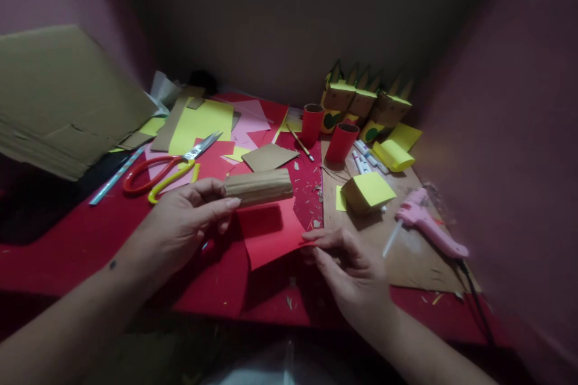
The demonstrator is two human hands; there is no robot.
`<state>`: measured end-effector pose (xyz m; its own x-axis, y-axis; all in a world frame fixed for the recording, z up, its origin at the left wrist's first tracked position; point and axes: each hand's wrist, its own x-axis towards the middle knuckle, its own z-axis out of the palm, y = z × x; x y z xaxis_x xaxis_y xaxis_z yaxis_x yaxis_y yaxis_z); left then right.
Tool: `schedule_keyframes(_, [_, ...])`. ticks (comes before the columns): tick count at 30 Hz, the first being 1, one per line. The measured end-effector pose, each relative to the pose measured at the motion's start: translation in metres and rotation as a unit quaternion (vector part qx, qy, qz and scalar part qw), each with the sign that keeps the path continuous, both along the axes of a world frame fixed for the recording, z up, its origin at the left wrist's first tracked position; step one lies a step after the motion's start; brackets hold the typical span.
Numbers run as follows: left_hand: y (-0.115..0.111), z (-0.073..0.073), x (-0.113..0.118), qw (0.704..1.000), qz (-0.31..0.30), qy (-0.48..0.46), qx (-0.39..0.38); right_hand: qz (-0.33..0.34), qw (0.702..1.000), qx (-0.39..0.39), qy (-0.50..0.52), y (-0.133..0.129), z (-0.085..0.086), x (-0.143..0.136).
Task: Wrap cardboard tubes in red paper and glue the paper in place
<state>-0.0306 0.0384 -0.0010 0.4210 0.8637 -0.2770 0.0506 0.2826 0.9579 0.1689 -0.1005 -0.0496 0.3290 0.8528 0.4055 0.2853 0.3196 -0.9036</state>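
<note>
My left hand (198,210) is closed round the near end of a brown cardboard tube (259,186), which lies sideways in the air above the table. Below the tube hangs a sheet of red paper (275,231), its upper edge close against the cardboard; whether the two are joined I cannot tell. My right hand (347,264) pinches the lower right corner of that sheet between thumb and fingers. Red-and-yellow-handled scissors (174,168) lie just beyond my left hand. A folded yellow-topped cardboard box (368,192) sits beyond my right hand.
A pink glue gun (428,225) with its cord rests on a brown board (406,271) at right. Two red tubes (342,143) stand farther back, near markers (361,162), a pencil (300,142) and decorated boxes (361,105). Coloured paper (203,123) and a large cardboard sheet (67,96) are left.
</note>
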Motion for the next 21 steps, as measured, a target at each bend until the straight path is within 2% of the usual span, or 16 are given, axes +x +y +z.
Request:
schedule_keyframes(2, [-0.004,0.0,0.004,1.0,0.0,-0.018,-0.011,-0.021,0.998,0.046,-0.046,0.0,-0.004,-0.001])
schedule_keyframes(4, [-0.003,0.005,0.009,0.999,0.002,-0.037,-0.005,-0.031,0.993,0.061,-0.097,-0.001,-0.004,-0.002])
schedule_keyframes(6, [0.001,0.013,0.014,0.999,0.003,-0.044,0.033,-0.007,0.984,0.053,-0.172,-0.003,0.001,-0.004])
schedule_keyframes(9, [0.01,0.023,0.022,0.993,-0.027,-0.019,0.118,0.067,0.949,0.012,-0.307,-0.011,0.018,-0.001])
schedule_keyframes(10, [0.014,0.025,0.026,0.99,-0.038,-0.015,0.134,0.072,0.939,0.006,-0.335,-0.016,0.025,0.003])
schedule_keyframes(12, [0.021,0.027,0.035,0.989,-0.04,-0.03,0.137,0.018,0.937,0.012,-0.349,-0.027,0.037,0.018])
schedule_keyframes(14, [0.025,0.028,0.045,0.992,-0.019,-0.061,0.111,-0.113,0.925,0.014,-0.363,-0.039,0.043,0.046])
schedule_keyframes(15, [0.027,0.028,0.05,0.993,-0.009,-0.066,0.094,-0.196,0.903,-0.01,-0.383,-0.044,0.042,0.064])
schedule_keyframes(17, [0.027,0.026,0.057,0.996,-0.011,-0.06,0.068,-0.3,0.836,-0.101,-0.449,-0.052,0.035,0.101])
schedule_keyframes(19, [0.027,0.02,0.06,0.996,-0.037,-0.054,0.056,-0.34,0.779,-0.216,-0.48,-0.054,0.022,0.133])
schedule_keyframes(21, [0.026,0.013,0.06,0.996,-0.064,-0.051,0.043,-0.336,0.749,-0.297,-0.488,-0.052,0.008,0.154])
